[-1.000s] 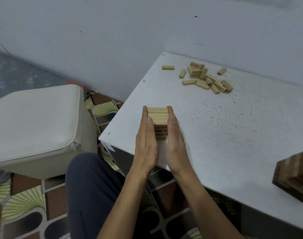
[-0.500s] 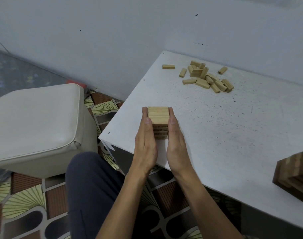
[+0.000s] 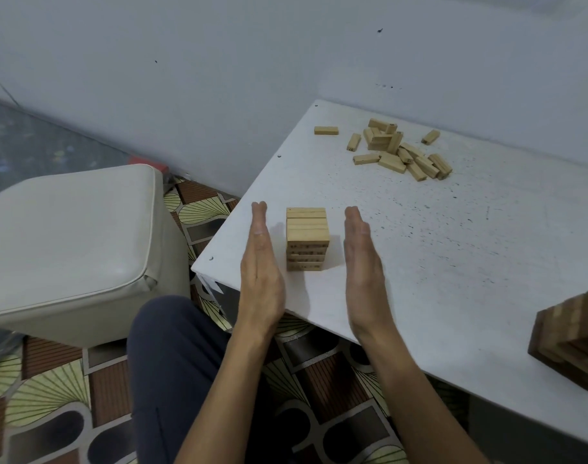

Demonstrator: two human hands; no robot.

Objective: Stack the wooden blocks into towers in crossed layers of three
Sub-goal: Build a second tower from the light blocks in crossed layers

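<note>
Pale tower (image 3: pixel 306 239): stands upright near the desk's (image 3: pixel 420 262) near-left corner, close to the left edge. The top layer of three runs left to right.

Left grip (image 3: pixel 261 272) and right grip (image 3: pixel 364 272): both flat, fingers straight and together, palms facing the tower's sides. Each stands apart from it and holds nothing.

Step, as I judge it: squaring the sides between layers. Do it well by bringing both palms in level and together, so you don't shove the stack toward the desk edge. Then lay the next three blocks near-to-far, across the top layer.

Loose blocks (image 3: pixel 400 152): heaped by the far edge, well apart from the tower. It's a long reach, so lift your arm clear over the stack.

Hard to read:
- The tower's far face is hidden.
- Its lower layers are shadowed, perhaps five or six in all.
- The heap overlaps, so no count.
- The dark tower (image 3: pixel 574 339) at the near-right is cut off by the frame.
</note>
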